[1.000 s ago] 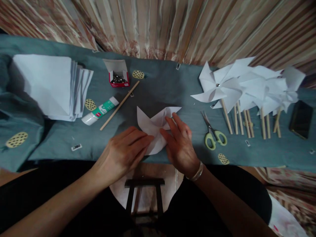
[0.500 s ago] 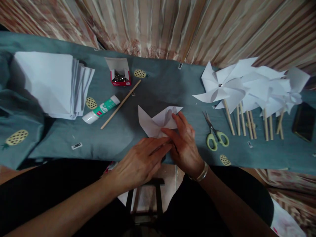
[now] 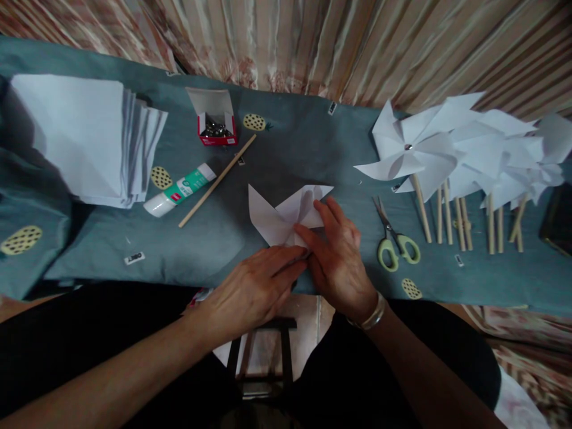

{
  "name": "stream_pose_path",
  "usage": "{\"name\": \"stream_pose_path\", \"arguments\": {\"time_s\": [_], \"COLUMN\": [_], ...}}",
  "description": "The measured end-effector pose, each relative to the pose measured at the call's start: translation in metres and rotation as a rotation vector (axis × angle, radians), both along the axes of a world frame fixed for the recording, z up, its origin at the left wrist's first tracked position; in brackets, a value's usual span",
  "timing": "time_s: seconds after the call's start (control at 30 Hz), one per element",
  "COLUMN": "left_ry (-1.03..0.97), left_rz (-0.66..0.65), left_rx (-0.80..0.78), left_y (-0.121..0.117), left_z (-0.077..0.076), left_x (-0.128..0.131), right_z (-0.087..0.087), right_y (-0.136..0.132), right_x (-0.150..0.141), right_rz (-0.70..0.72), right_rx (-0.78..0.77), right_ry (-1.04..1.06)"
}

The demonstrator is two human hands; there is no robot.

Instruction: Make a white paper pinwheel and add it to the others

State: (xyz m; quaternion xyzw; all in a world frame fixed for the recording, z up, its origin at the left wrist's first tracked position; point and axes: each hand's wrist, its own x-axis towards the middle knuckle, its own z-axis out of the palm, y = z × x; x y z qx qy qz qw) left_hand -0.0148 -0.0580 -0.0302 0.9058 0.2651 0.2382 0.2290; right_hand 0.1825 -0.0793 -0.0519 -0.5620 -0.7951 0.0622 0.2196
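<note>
Currently | left hand (image 3: 254,286) and right hand (image 3: 340,259): touching white paper pinwheel (image 3: 270,221)

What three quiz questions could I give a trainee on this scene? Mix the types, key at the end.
1. Multiple choice: what do the left hand and right hand both touch?
a) the scissors
b) the folded white paper
c) the phone

2. True or false: the lone wooden stick lies apart from both hands.

3. Fill in one word: the red-and-white box with small metal pieces in it has its lid ____.

Key: 1 b; 2 true; 3 open.
</note>
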Motion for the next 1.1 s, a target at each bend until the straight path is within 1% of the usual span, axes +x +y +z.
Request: {"name": "stream_pose_path", "arguments": {"time_s": [0.23, 0.37, 0.47, 0.57, 0.7, 0.8, 0.87, 1.0, 1.1], "left_ry": [-0.025, -0.031, -0.064, -0.084, -0.026, 0.0, -0.013, -0.08, -0.078], "left_rz": [0.01, 0.013, 0.024, 0.042, 0.12, 0.187, 0.249, 0.381, 0.404], "left_rx": [0.023, 0.044, 0.054, 0.058, 0.074, 0.028, -0.028, -0.122, -0.146], "left_y": [0.0, -0.002, 0.001, 0.009, 0.023, 0.031, 0.035, 0.041, 0.042], "left_z": [0.001, 0.002, 0.003, 0.006, 0.014, 0.017, 0.016, 0.011, 0.007], "left_x": [0.001, -0.001, -0.006, -0.016, -0.028, -0.034, -0.038, -0.044, -0.046], "right_z": [-0.005, -0.008, -0.009, -0.008, -0.009, -0.012, -0.014, -0.014, -0.011], "right_y": [0.0, 0.0, -0.001, -0.001, 0.0, 0.0, -0.001, -0.002, -0.002], "right_x": [-0.005, -0.009, -0.01, -0.011, -0.011, -0.01, -0.007, 0.0, 0.004], "right_rz": [0.025, 0.045, 0.047, 0.027, 0.008, 0.007, 0.012, 0.035, 0.054], "right_rx": [-0.017, 0.018, 0.027, 0.03, 0.05, 0.08, 0.097, 0.056, 0.052], "right_ry": [-0.022, -0.017, 0.001, 0.013, -0.012, -0.028, -0.029, -0.012, 0.0]}}
